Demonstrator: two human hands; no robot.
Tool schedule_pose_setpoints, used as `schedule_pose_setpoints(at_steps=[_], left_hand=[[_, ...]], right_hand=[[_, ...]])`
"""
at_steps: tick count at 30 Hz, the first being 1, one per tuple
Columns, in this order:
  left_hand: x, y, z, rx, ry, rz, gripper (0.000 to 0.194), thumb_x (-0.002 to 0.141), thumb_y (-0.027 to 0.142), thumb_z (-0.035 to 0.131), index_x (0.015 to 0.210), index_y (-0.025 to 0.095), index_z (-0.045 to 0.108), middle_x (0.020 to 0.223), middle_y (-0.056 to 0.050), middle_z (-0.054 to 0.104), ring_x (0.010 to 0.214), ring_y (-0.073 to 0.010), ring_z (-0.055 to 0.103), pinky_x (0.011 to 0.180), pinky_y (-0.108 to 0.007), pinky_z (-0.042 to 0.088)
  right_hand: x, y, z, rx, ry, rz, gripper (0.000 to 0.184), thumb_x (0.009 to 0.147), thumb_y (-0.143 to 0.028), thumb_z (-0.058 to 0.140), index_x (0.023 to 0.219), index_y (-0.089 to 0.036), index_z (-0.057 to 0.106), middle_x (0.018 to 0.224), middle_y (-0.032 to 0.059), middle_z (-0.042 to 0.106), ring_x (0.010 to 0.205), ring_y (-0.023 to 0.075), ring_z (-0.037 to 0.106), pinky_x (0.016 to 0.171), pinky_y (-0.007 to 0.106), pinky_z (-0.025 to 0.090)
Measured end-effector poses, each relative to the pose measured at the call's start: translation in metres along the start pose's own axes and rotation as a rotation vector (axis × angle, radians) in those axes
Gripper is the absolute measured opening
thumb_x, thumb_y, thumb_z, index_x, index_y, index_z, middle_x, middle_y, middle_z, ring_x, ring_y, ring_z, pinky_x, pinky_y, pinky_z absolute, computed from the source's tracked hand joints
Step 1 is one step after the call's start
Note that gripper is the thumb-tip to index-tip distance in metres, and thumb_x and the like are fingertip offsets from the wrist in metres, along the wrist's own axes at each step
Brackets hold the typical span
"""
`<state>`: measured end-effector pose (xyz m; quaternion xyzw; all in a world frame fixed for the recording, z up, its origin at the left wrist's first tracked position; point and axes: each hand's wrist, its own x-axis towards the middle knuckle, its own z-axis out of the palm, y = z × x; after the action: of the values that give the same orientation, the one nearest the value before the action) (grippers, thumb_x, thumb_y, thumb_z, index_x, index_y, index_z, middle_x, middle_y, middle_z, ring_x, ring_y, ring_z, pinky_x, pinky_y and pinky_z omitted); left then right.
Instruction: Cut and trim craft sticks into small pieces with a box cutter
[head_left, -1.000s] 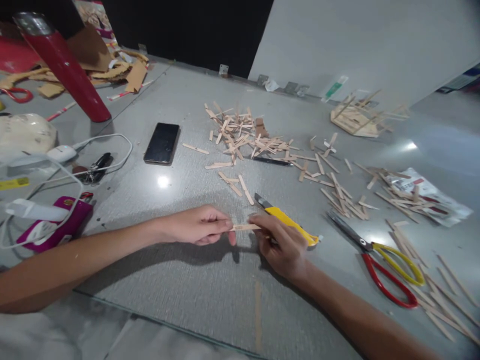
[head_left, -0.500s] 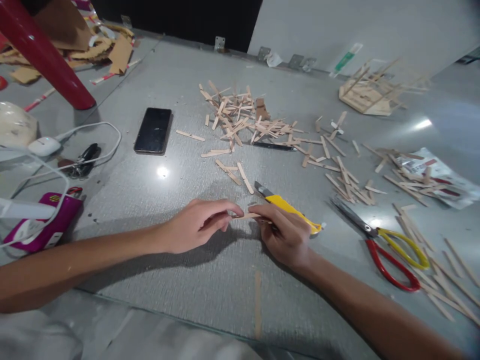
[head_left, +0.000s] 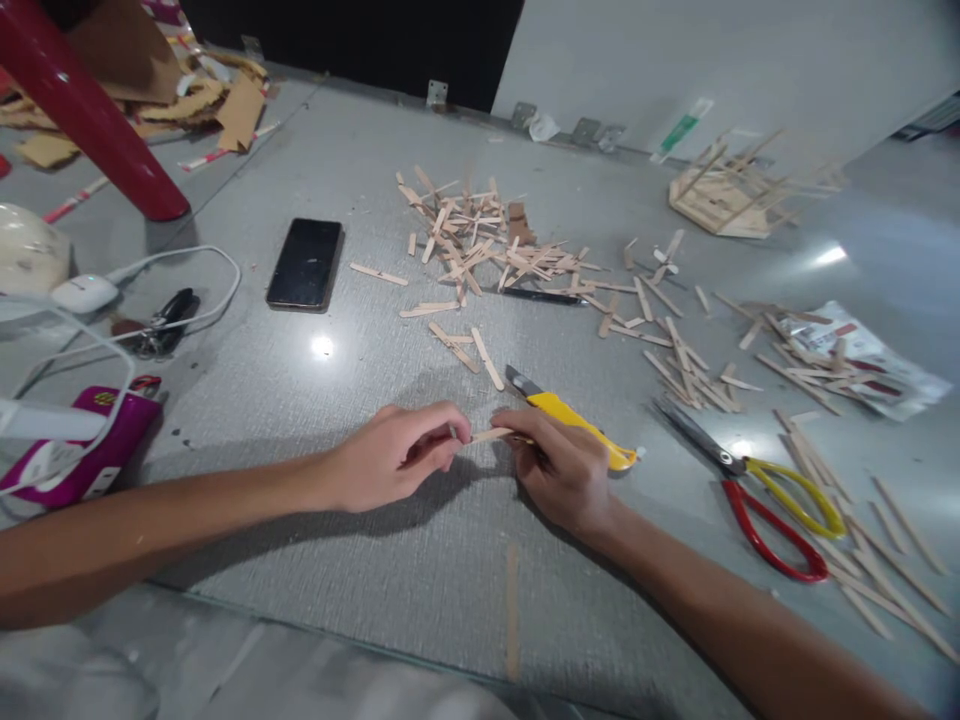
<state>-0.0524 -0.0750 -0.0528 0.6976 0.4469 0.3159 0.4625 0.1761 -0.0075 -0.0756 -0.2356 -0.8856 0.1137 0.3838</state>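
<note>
Between my hands a short wooden craft stick is held a little above the grey table. My left hand pinches its left end between thumb and fingertips. The other end is gripped by my right hand, whose curled fingers hide part of it. Just behind my right hand lies a yellow utility knife, its blade pointing to the far left. A pair of scissors with one red and one yellow handle rests to the right. Another wooden stick lies near the table's front edge.
A heap of cut stick pieces spreads across the middle. Longer sticks and a plastic packet lie at right, a stick frame behind. On the left are a phone, cables, a purple box and a red post.
The view has shifted slightly. My left fingers have closed more around the stick's left end, and a bit more of the stick shows between my hands.
</note>
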Motion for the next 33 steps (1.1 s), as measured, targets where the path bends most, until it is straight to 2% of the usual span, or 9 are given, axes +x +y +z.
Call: schedule_pose_setpoints(at_steps=[3, 8, 12, 19, 26, 31, 33], left_hand=[[0.0, -0.001, 0.002, -0.025, 0.016, -0.022, 0.01, 0.098, 0.019, 0.049, 0.105, 0.018, 0.056, 0.076, 0.003, 0.064, 0.06, -0.007, 0.055, 0.056, -0.017, 0.041], [0.0, -0.002, 0.006, 0.018, 0.099, -0.008, 0.019, 0.101, 0.03, 0.052, 0.11, 0.017, 0.059, 0.074, 0.001, 0.065, 0.06, -0.0083, 0.056, 0.057, -0.019, 0.043], [-0.001, -0.002, 0.006, 0.077, 0.175, 0.076, 0.015, 0.1, 0.026, 0.056, 0.109, 0.016, 0.062, 0.071, 0.003, 0.063, 0.057, -0.006, 0.053, 0.057, -0.016, 0.042], [-0.002, -0.005, 0.008, 0.193, 0.229, 0.223, 0.008, 0.098, 0.017, 0.059, 0.103, 0.016, 0.066, 0.072, 0.004, 0.064, 0.056, -0.004, 0.052, 0.056, -0.013, 0.041], [-0.001, -0.008, 0.007, 0.335, 0.299, 0.384, 0.008, 0.097, 0.013, 0.058, 0.103, 0.015, 0.064, 0.067, 0.006, 0.062, 0.051, -0.0042, 0.049, 0.053, -0.015, 0.041], [-0.001, -0.011, 0.006, 0.515, 0.306, 0.509, 0.014, 0.099, 0.01, 0.05, 0.105, 0.017, 0.061, 0.088, -0.001, 0.074, 0.063, -0.0065, 0.063, 0.058, -0.018, 0.047], [-0.001, -0.012, 0.006, 0.543, 0.31, 0.51, 0.013, 0.099, 0.009, 0.05, 0.103, 0.017, 0.06, 0.087, -0.001, 0.075, 0.063, -0.007, 0.064, 0.057, -0.019, 0.047]], right_hand=[[0.0, 0.0, 0.0, 0.011, -0.002, 0.009, 0.027, 0.092, 0.0, 0.049, 0.098, -0.02, 0.066, 0.081, 0.001, 0.074, 0.07, 0.011, 0.07, 0.062, 0.021, 0.052], [0.002, 0.0, 0.0, 0.017, 0.017, 0.0, 0.029, 0.091, 0.003, 0.051, 0.103, -0.019, 0.067, 0.086, 0.002, 0.076, 0.075, 0.0115, 0.072, 0.064, 0.021, 0.054], [0.002, -0.001, -0.001, 0.026, 0.035, -0.016, 0.033, 0.09, 0.004, 0.051, 0.106, -0.019, 0.067, 0.088, 0.0022, 0.076, 0.077, 0.0118, 0.072, 0.065, 0.021, 0.056], [-0.001, 0.0, -0.003, 0.049, 0.013, -0.012, 0.035, 0.09, 0.002, 0.05, 0.109, -0.021, 0.068, 0.09, 0.0031, 0.076, 0.08, 0.0133, 0.073, 0.067, 0.023, 0.056], [0.0, 0.0, -0.003, 0.048, 0.014, -0.05, 0.034, 0.089, 0.002, 0.052, 0.107, -0.021, 0.069, 0.09, 0.0034, 0.076, 0.081, 0.0133, 0.073, 0.067, 0.022, 0.056], [-0.001, 0.001, -0.001, 0.052, 0.017, -0.057, 0.035, 0.088, 0.003, 0.052, 0.107, -0.021, 0.069, 0.09, 0.0033, 0.075, 0.08, 0.013, 0.072, 0.065, 0.022, 0.055], [-0.002, 0.001, -0.001, 0.051, 0.01, -0.054, 0.037, 0.088, 0.003, 0.051, 0.109, -0.021, 0.07, 0.09, 0.003, 0.075, 0.079, 0.0131, 0.072, 0.064, 0.022, 0.055]])
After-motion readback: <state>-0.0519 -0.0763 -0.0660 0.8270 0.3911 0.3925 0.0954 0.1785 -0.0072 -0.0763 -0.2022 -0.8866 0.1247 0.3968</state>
